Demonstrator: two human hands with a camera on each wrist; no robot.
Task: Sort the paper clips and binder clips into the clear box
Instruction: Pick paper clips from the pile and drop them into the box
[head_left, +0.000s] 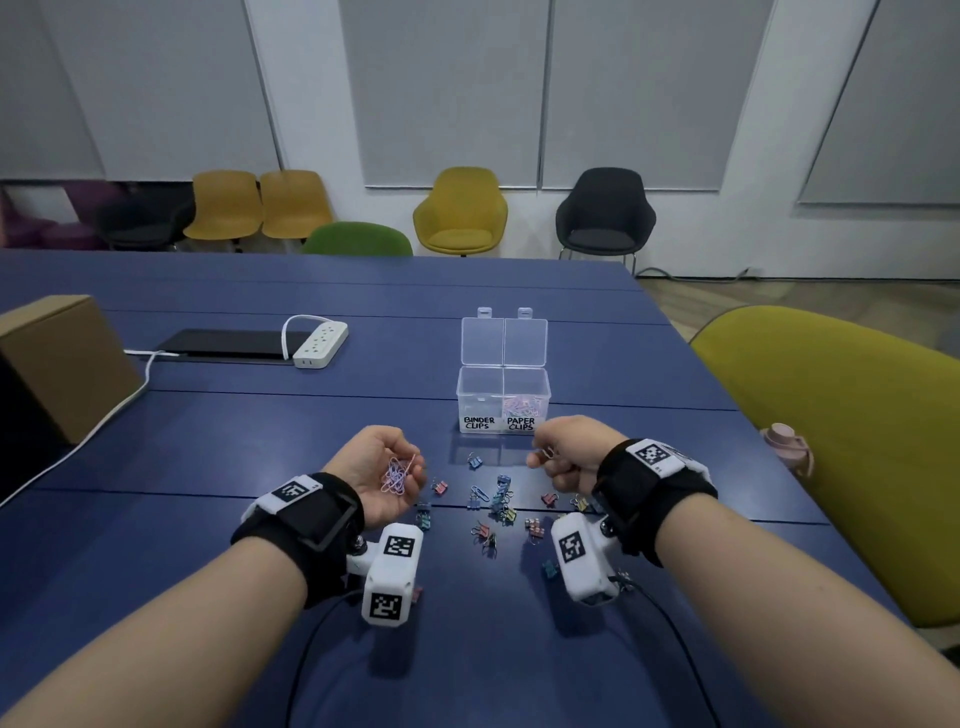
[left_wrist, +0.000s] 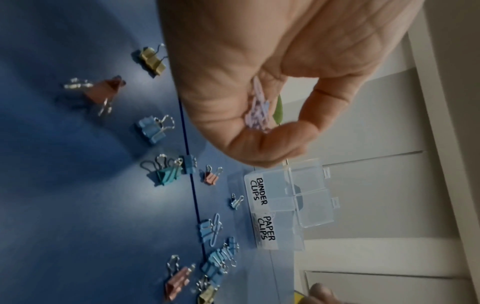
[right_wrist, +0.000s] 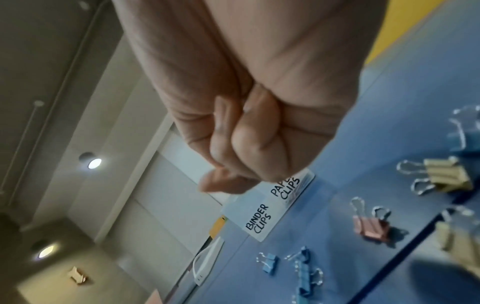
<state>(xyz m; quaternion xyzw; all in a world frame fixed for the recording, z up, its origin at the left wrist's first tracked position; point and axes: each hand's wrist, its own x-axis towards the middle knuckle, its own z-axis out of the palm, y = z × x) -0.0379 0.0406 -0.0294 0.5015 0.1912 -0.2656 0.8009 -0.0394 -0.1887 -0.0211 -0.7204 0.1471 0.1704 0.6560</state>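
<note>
Paper clips (head_left: 397, 474) cupped in left hand (head_left: 375, 470); right hand (head_left: 569, 456) pinching something small, half hidden, hard to identify.

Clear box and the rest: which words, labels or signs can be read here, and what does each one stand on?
"BINDER CLIPS": left label on the clear box.
"PAPER CLIPS": right label on the same box.
Wrist markers: black-and-white code patterns, no words.
Nothing else is readable.
</note>
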